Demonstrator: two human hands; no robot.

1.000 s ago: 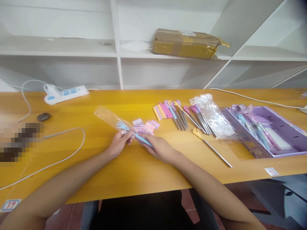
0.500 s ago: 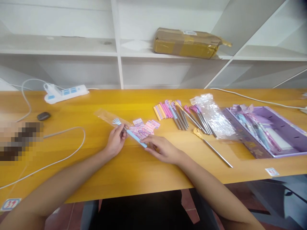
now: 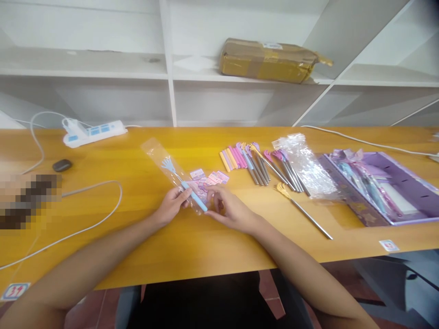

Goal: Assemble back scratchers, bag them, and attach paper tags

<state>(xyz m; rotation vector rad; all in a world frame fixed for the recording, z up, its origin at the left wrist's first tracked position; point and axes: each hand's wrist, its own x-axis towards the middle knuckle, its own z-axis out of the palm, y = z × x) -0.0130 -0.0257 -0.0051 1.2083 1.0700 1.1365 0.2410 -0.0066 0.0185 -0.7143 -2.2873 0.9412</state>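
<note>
My left hand point(image 3: 174, 204) is closed around a light-blue back scratcher point(image 3: 195, 196), its thumb on the handle. The scratcher slants with its claw end up and left, inside a clear plastic bag point(image 3: 153, 148). At the handle's lower end is my right hand point(image 3: 233, 209), thumb near the tip and index finger apart from it, by the bag's edge. Whether the right fingers touch the bag is hard to see. Small pink-and-purple printed cards point(image 3: 216, 178) lie behind the hands, partly covered by the bag.
Coloured handle sleeves point(image 3: 233, 158) and several metal back scratchers point(image 3: 260, 169) lie right of centre, beside clear bags point(image 3: 302, 164). One yellow-clawed scratcher point(image 3: 305, 214) lies nearer. A purple box point(image 3: 411, 178) holds bagged items. A power strip point(image 3: 96, 132) and cable are left.
The bagged back scratcher has turned more upright, its claw shifting up. My left hand has slid down onto the handle. My right index finger has lifted off the handle's end.
</note>
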